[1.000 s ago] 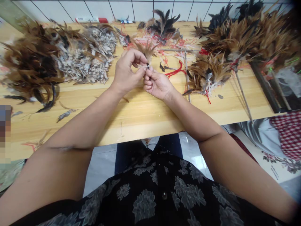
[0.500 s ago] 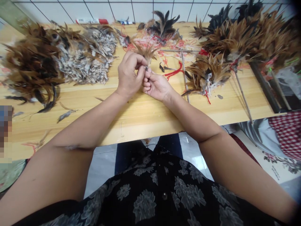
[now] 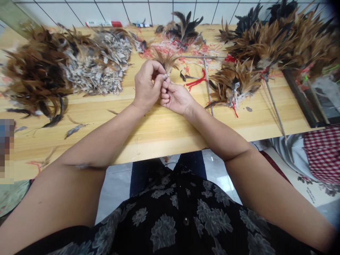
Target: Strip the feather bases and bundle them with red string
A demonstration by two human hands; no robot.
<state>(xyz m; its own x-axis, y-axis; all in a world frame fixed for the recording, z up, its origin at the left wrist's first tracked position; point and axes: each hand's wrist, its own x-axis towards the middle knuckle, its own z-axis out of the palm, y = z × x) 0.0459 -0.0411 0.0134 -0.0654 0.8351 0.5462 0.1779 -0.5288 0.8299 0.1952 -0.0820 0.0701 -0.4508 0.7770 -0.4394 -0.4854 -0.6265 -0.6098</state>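
Observation:
A small tuft of brown feathers [image 3: 166, 61] stands up between my hands, its pale base pinched at the fingertips. My left hand [image 3: 147, 85] grips that base between thumb and forefinger. My right hand [image 3: 174, 98] curls up against it from below, and its fingers also hold the tuft. Their fingers hide most of the quills. A heap of dark brown feathers [image 3: 34, 76] and a heap of speckled grey feathers [image 3: 92, 71] lie to the left, while a tied brown feather bundle [image 3: 235, 82] lies to the right.
The wooden table [image 3: 159, 132] holds red string [image 3: 197, 79], thin sticks [image 3: 208, 83] and black-tipped feathers [image 3: 184, 28] at the back. Large feather bunches [image 3: 273, 46] crowd the right. A white tiled wall [image 3: 159, 12] stands behind; a red checked cloth [image 3: 324, 156] lies low right.
My left hand has shifted slightly right and toward me, closing up against my right hand. The feather tuft stays pinched between them, and the table items have not moved.

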